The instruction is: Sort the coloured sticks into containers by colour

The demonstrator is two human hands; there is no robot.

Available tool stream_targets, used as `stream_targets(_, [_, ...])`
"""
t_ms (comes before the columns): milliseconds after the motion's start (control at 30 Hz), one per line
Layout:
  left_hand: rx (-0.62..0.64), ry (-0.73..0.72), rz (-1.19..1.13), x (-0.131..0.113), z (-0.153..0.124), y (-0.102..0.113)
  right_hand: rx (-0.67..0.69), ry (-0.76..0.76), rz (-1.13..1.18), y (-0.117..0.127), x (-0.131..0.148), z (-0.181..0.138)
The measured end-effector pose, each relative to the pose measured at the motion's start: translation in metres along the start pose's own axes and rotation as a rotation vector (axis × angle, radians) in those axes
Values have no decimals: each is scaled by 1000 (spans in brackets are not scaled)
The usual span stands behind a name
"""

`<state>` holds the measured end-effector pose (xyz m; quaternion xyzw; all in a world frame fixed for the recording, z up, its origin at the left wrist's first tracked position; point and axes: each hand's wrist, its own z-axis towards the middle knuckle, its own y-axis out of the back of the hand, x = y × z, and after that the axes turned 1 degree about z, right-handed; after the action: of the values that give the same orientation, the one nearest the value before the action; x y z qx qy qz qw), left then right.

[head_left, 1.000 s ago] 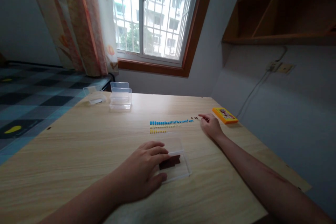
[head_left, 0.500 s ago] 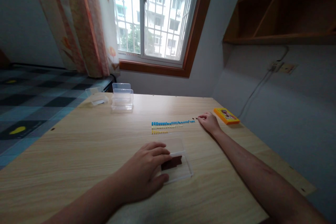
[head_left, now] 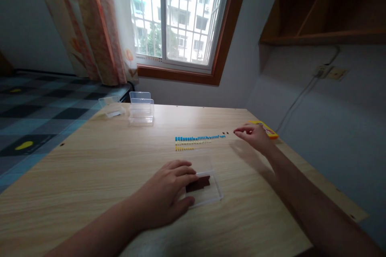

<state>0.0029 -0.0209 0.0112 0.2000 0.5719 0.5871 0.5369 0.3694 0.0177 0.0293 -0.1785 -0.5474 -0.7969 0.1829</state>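
Note:
My left hand (head_left: pixel 170 190) grips the left end of a clear plastic box (head_left: pixel 216 196), thumb at its near side and fingers over its far side. Dark brown pieces (head_left: pixel 199 184) lie together inside it, partly hidden by the fingers. My right hand (head_left: pixel 251 135) is raised a little above the table, thumb and index finger pinched. Whether anything small is between those fingertips cannot be made out. Left of them, two tiny dark pieces (head_left: pixel 225 133) sit on the table. They stand beyond the right end of a row of small blue pieces (head_left: pixel 197 138).
Nearer than the blue row run a pale row (head_left: pixel 193 143) and a short yellow row (head_left: pixel 183 149). A yellow-orange box (head_left: pixel 269 131) lies behind my right hand. Open clear boxes (head_left: pixel 141 112) and another clear container (head_left: pixel 113 109) stand at the table's far left.
My right hand has lifted from the table and drawn right, away from the two dark pieces. It now overlaps the yellow-orange box. My left hand stays on the clear box.

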Motion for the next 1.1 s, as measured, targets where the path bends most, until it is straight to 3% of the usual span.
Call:
stream_targets(67, [-10, -11, -3, -1, 1, 1, 109, 114, 106, 12, 26, -17])
stream_targets(133, [-19, -13, -7, -1, 1, 1, 356, 360, 287, 16, 53, -37])
stream_targets(200, [-12, -11, -10, -1, 2, 1, 508, 510, 323, 11, 76, -55])
stream_targets(333, [-12, -20, -1, 0, 1, 0, 659, 533, 207, -11, 96, -74])
stream_targets(533, [-31, -29, 3, -1, 1, -2, 721, 534, 82, -28, 97, -76])
stream_targets(867, [-15, -15, 3, 1, 1, -2, 724, 570, 94, -11, 95, -73])
stream_targets(1100, [-12, 3, -3, -1, 1, -2, 727, 626, 88, -12, 97, -80])
